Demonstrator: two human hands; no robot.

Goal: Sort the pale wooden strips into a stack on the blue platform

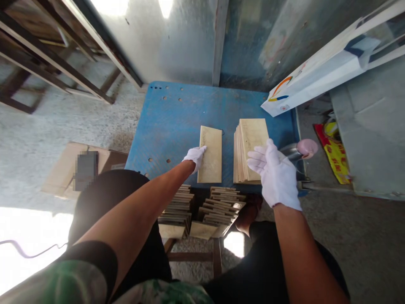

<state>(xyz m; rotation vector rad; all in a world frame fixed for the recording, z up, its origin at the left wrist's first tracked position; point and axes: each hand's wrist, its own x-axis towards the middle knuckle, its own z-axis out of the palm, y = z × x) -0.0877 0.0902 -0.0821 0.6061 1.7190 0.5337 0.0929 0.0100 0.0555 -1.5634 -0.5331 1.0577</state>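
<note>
On a blue work surface (171, 122), the gloved left hand (194, 157) rests flat, fingers spread, on a single wooden panel (210, 154). The right hand (274, 174) hovers open over an upright stack of panels (248, 150) just beside it — seemingly sorting. More panels (202, 207) sit stacked below; a pink-topped tool (302, 149) lies near the right hand.

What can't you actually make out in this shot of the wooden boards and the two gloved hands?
Head view, the only one:
- Object on the cardboard: blurred out.
- Near end of the board stack: covered by the right hand.
- Lower stacks: partly hidden under the blue table.
- Left hand fingertips' grip on the single board: unclear.
</note>
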